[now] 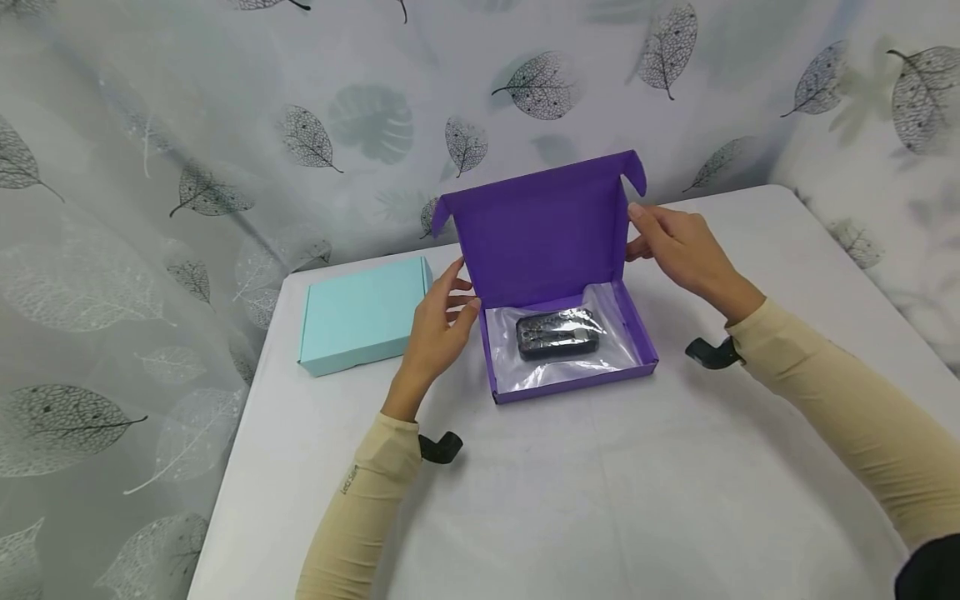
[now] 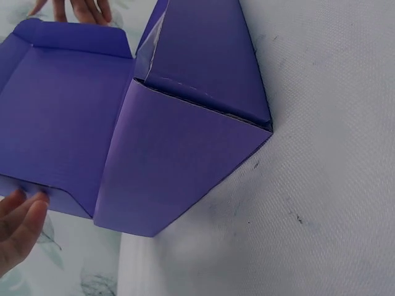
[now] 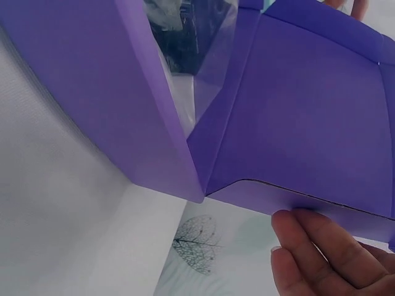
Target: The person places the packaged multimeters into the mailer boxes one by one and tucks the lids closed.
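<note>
Purple box (image 1: 570,367) open mid-tabletop (image 1: 600,500), lid upright; left grip (image 1: 438,329) loose, fingertips touching lid's left edge; right grip (image 1: 675,246) relaxed, touching right edge; bagged dark item (image 1: 555,332) inside; teal box (image 1: 363,312) just left

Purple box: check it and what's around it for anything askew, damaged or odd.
Nothing stands out. The purple box sits flat on the table, lid upright, with the left hand and right hand at the lid's side edges. A dark item in a clear bag lies inside. The teal box beside it is closed.
</note>
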Demonstrator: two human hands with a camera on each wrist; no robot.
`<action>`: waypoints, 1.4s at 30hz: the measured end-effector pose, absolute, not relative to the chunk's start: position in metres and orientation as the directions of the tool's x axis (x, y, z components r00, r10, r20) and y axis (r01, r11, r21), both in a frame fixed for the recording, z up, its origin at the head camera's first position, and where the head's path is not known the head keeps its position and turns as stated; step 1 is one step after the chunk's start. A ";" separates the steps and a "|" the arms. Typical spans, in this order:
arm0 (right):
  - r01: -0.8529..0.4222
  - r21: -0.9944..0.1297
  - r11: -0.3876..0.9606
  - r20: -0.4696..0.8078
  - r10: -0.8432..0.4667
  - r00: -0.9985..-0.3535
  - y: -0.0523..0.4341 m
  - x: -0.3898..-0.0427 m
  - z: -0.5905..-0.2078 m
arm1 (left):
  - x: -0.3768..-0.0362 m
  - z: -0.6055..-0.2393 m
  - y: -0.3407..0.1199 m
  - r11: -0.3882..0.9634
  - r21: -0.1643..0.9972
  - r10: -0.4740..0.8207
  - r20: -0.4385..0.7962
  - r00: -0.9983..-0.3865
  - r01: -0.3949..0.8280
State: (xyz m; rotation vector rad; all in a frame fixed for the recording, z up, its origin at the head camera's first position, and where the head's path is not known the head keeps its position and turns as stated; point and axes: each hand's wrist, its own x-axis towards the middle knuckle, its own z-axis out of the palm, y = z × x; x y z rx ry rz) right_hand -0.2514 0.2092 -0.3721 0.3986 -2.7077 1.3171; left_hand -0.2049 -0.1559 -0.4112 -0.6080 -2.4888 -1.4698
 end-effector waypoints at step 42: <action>-0.293 -0.738 0.607 0.194 -0.226 -0.955 0.212 -0.231 -0.377 | -0.192 -0.410 -0.164 0.520 0.782 0.229 0.260 -0.938 0.344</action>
